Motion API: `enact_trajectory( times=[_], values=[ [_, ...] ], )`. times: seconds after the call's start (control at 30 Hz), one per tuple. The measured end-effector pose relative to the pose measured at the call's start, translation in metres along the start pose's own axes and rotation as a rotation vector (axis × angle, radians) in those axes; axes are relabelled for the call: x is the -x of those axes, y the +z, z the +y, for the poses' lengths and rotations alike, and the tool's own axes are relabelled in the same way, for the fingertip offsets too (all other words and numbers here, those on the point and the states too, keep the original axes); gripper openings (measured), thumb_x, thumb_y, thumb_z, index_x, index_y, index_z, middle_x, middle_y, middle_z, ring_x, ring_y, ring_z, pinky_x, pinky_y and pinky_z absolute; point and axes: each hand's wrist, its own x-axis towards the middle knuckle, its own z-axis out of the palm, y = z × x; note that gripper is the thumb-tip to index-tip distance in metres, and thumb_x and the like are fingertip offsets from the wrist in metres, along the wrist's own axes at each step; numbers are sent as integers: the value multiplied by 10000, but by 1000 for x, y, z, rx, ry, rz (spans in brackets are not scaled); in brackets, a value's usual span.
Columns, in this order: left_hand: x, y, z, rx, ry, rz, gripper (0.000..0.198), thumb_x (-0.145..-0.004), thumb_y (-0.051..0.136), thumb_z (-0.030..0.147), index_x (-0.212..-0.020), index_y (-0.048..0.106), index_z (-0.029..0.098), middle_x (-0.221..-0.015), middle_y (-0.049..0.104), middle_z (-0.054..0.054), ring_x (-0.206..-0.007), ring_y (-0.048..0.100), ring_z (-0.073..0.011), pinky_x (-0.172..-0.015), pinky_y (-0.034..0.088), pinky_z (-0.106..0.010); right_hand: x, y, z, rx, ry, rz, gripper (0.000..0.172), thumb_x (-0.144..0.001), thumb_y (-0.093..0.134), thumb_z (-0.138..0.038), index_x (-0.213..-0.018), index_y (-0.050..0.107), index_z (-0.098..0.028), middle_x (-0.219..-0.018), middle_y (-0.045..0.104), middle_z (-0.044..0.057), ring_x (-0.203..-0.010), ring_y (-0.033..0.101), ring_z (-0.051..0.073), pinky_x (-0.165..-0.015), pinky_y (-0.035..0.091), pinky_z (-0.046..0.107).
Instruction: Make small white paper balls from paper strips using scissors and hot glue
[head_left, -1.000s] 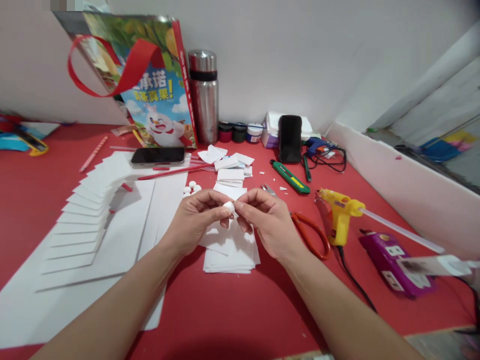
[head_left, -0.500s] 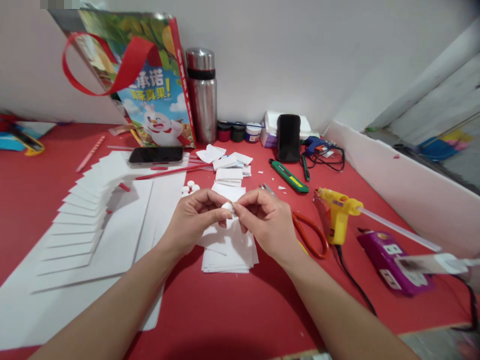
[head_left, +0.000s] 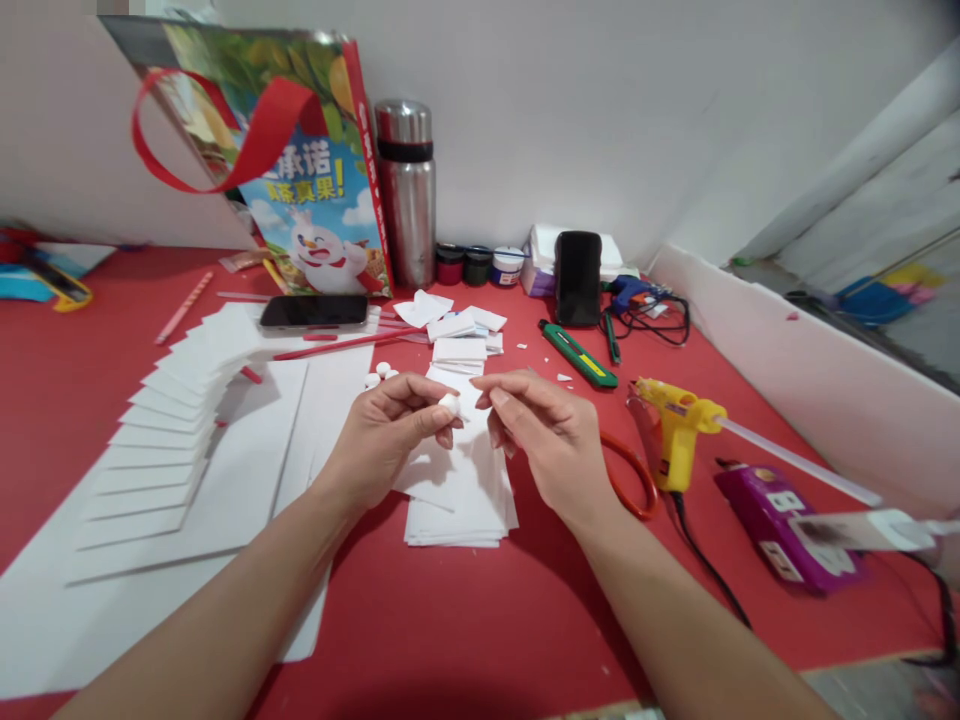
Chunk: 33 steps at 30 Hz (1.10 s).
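Observation:
My left hand (head_left: 390,430) pinches a small white ball (head_left: 450,404) between thumb and fingertips; a short pointed bit sticks out at its lower right. What it is made of is hard to tell, though it resembles crumpled paper. Just to the right hovers my right hand (head_left: 544,430), its fingers loosely bent and slightly apart, not touching the ball; I see nothing held there. Beneath both hands lies a stack of white paper sheets (head_left: 457,530). Several similar white balls (head_left: 384,370) sit behind my left hand, partly covered by it.
Fanned white cards (head_left: 161,430) lie on the left. A phone (head_left: 315,311), steel flask (head_left: 409,200) and printed bag (head_left: 322,200) stand behind. On the right are a green cutter (head_left: 577,352), red-handled scissors (head_left: 634,480), yellow glue gun (head_left: 679,420) and purple box (head_left: 787,530).
My right hand has come off the white ball and moved slightly right, its fingers loosening. My left hand keeps hold of the ball, shifted a little to the left.

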Motion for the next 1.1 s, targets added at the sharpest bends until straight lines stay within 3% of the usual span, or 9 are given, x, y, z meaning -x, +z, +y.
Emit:
enact_trajectory(
  times=[0.13,0.3,0.47,0.8,0.93,1.1],
  values=[
    [-1,-1,1,77,-21,-15,124,-769,809,224,-835,725,161,-680,732,-16,-543,635,-89,-579,508,-199,4,2,-1,167,-156,-44,246,-918,555,-134,-1052,741,-223,-969,656,41,-689,606,106,-567,504,258],
    [-1,-1,2,86,-23,-34,116,-772,805,209,-831,725,150,-677,732,-16,-533,630,-74,-573,511,-178,8,5,0,250,-255,-79,284,-915,531,-89,-1057,738,-220,-976,670,52,-839,643,144,-637,544,271],
    [-2,0,2,84,-27,-38,121,-768,808,205,-825,720,145,-668,731,-18,-528,634,-77,-571,521,-181,7,6,1,319,-317,-76,277,-910,530,-80,-1058,730,-201,-982,676,67,-794,646,138,-595,534,262],
    [-3,1,1,70,-33,-31,127,-764,813,210,-819,719,145,-667,731,-17,-534,641,-84,-562,524,-179,6,3,0,469,-513,-74,278,-875,560,-49,-1071,721,-162,-983,697,88,-868,666,161,-739,567,296],
    [-2,0,1,64,-19,-38,104,-778,801,200,-825,724,150,-686,738,-18,-544,644,-82,-577,529,-179,7,1,-4,466,-504,-26,266,-876,569,-66,-1046,728,-195,-965,692,68,-810,653,152,-663,556,281],
    [-2,0,1,83,-37,-42,99,-776,801,192,-836,730,156,-681,742,-18,-538,651,-83,-585,532,-181,6,0,-5,305,-285,-20,273,-919,546,-119,-1093,727,-227,-964,656,52,-691,601,115,-572,518,263]
  ],
)
